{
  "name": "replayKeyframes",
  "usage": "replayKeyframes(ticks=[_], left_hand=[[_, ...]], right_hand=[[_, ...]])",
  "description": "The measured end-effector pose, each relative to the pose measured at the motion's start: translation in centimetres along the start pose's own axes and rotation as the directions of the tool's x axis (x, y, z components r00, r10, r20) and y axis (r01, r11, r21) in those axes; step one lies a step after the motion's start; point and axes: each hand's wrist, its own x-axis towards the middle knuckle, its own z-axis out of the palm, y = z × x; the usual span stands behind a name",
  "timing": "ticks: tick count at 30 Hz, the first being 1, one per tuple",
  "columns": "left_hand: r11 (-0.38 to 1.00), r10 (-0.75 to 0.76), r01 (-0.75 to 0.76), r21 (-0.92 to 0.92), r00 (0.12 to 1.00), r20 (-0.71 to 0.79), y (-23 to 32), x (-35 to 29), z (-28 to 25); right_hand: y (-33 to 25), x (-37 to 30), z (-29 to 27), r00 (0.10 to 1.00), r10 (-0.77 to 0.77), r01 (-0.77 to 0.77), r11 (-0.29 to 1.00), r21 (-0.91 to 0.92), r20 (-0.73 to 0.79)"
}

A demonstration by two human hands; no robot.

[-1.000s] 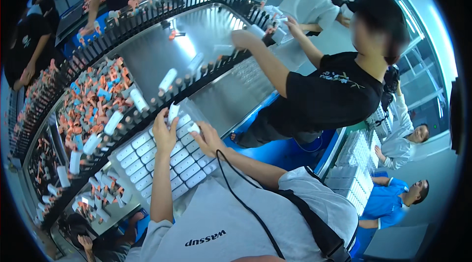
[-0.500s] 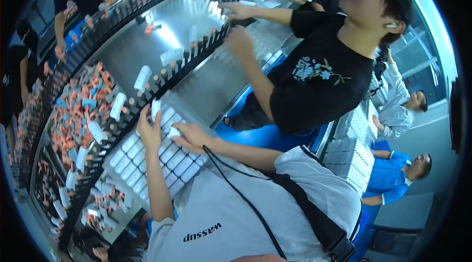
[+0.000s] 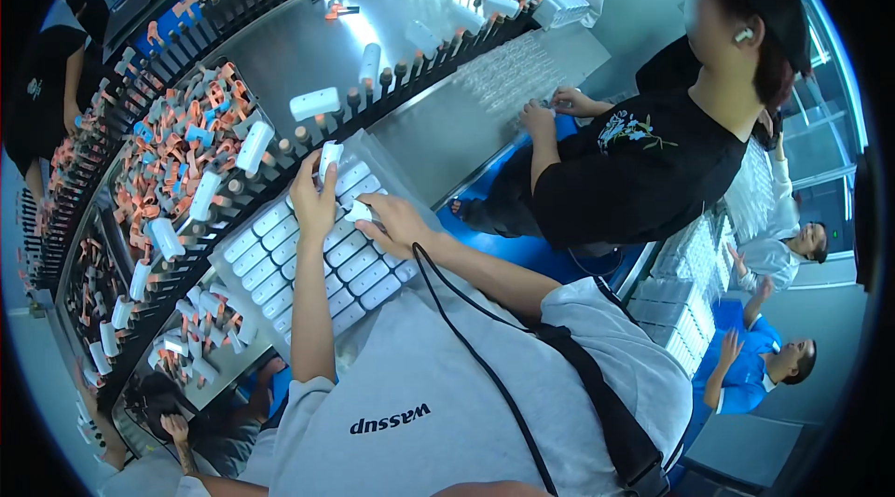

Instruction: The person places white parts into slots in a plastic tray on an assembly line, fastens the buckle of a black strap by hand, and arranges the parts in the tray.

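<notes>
My left hand is closed around a white rounded plastic case, held upright by the conveyor's edge. My right hand is closed, pinching a small white piece whose kind I cannot make out, just right of my left hand. Both hands are over a clear plastic tray with rows of white oblong cases. My left forearm crosses the tray and hides part of the rows.
A curved conveyor with dark pegs carries white cases past the tray. Inside its loop lie a heap of orange, grey and blue clips and a metal surface. A co-worker in black stands at right, near clear trays.
The view has shifted, so the scene sits farther right. The co-worker in black has drawn their hands back from the conveyor to the clear trays. My hands keep their grip over the tray.
</notes>
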Motion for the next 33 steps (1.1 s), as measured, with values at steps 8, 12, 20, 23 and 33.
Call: replayKeyframes(ticks=[8, 12, 20, 23, 33], left_hand=[[0.999, 0.015, -0.017, -0.033, 0.998, -0.060, -1.0, -0.1, 0.3], [0.999, 0.028, -0.027, 0.037, 1.000, -0.012, -1.3, 0.1, 0.0], [0.983, 0.162, -0.160, 0.087, 0.987, -0.012, -1.5, 0.4, 0.7], [0.994, 0.107, -0.108, 0.034, 0.994, 0.032, -2.8, 0.3, 0.6], [0.996, 0.073, -0.076, 0.042, 0.994, 0.077, -0.5, 0.4, 1.0]], right_hand=[[-0.2, 0.2, 0.0, 1.000, 0.022, -0.022, 1.000, 0.003, 0.020], [-0.3, 0.2, -0.2, 1.000, -0.010, 0.010, 1.000, -0.017, -0.015], [0.0, 0.1, -0.6, 0.999, 0.043, -0.043, 0.999, 0.023, 0.003], [1.1, 0.0, 0.4, 0.996, -0.049, 0.054, 0.996, 0.064, -0.069], [0.5, -0.4, -1.3, 0.995, -0.057, 0.068, 0.988, 0.136, -0.086]])
